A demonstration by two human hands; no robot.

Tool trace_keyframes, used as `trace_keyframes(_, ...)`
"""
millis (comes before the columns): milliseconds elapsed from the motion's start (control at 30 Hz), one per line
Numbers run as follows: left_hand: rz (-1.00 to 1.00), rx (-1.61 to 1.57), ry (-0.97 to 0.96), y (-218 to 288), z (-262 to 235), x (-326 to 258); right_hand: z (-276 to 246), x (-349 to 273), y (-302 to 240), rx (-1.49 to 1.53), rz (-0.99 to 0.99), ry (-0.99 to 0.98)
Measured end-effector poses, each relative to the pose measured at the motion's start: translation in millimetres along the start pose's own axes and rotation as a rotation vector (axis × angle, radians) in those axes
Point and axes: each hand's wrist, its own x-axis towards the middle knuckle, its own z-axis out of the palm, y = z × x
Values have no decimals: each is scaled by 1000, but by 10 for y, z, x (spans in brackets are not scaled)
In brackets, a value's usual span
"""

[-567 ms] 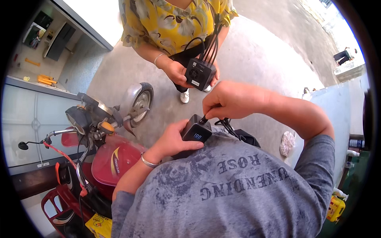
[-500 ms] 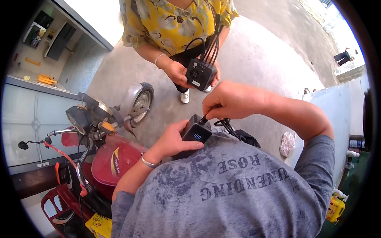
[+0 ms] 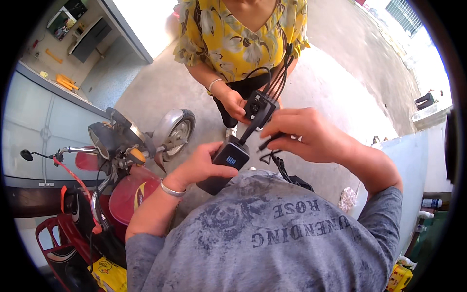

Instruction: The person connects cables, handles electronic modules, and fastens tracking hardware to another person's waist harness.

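Left hand (image 3: 202, 168) is wrapped around a black power bank (image 3: 224, 163), thumb lying across its top face, fingers underneath. Bank is a chunky dark slab with rounded edges; a small lit blue readout shows on the upper end of its face. I won't read the digits. It sits at chest height, just above the grey printed shirt (image 3: 272, 238), tilted with its top end pointing away from me.

Right hand (image 3: 304, 134) is pinched on a thin black cable (image 3: 272, 153), plug end held between thumb and fingertips just right of the bank's top end. I can't tell if the plug is seated or only beside the port. The rest of the cable loops down onto the shirt.

Opposite me, a person in a yellow floral blouse (image 3: 233, 41) holds a small black box-shaped device (image 3: 258, 107) with several black leads running up from it; their hand (image 3: 236, 104) grips its left side. It sits just above the bank, close to touching.

A red scooter (image 3: 121, 185) stands to my left on the concrete floor (image 3: 155, 87).
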Motion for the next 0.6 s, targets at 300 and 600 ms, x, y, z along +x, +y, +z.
trace_keyframes(300, -6, -117, -6, 3, -59, -88, -3, 101, -22, -553, -355, -33)
trace_keyframes(600, 320, 579, 386, 208, 124, -192, 49, 318, 79, -153, -34, -160)
